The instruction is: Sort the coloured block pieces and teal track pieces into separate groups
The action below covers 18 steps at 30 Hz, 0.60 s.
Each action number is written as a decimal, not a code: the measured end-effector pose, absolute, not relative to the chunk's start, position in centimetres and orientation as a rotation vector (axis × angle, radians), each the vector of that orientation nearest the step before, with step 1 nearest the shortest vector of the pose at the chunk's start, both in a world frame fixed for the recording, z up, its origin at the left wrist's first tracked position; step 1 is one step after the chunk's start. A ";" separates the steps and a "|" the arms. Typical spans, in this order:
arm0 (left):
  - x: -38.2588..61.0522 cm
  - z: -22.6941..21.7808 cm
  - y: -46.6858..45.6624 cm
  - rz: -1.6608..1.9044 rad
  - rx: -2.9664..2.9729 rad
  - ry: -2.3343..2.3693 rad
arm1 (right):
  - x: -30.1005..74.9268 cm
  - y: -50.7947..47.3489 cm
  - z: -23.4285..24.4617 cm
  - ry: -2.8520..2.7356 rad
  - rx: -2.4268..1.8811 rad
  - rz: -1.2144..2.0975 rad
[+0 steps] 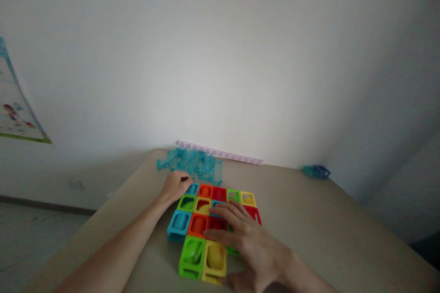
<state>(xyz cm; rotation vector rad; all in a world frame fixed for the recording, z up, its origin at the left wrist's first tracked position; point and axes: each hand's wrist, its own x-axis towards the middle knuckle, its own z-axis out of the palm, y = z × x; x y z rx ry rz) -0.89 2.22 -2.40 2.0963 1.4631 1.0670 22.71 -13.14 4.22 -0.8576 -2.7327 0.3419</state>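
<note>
Several hollow plastic blocks in blue, orange, red, green and yellow stand in joined rows on the table, among them a green block [192,256] and a yellow block [215,258] at the near end. My left hand [174,186] is curled closed beside the far-left corner, against or very near a blue block [193,188]; its fingertips and anything in them are hidden. Over the middle and right of the rows lies my right hand [245,233], fingers apart, fingertips at a red block [217,224]. It covers part of the blocks.
Clear teal plastic pieces [195,163] lie in a pile behind the blocks. A purple patterned strip [220,152] runs along the wall. Near the table's [309,229] far-right corner sits a dark blue block [322,172] with teal pieces. A poster [20,110] hangs at left.
</note>
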 end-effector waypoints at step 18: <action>-0.3 -1.8 1.2 1.283 1.987 1.526 | 26.9 -6.4 -3.2 -1.508 -1.269 0.926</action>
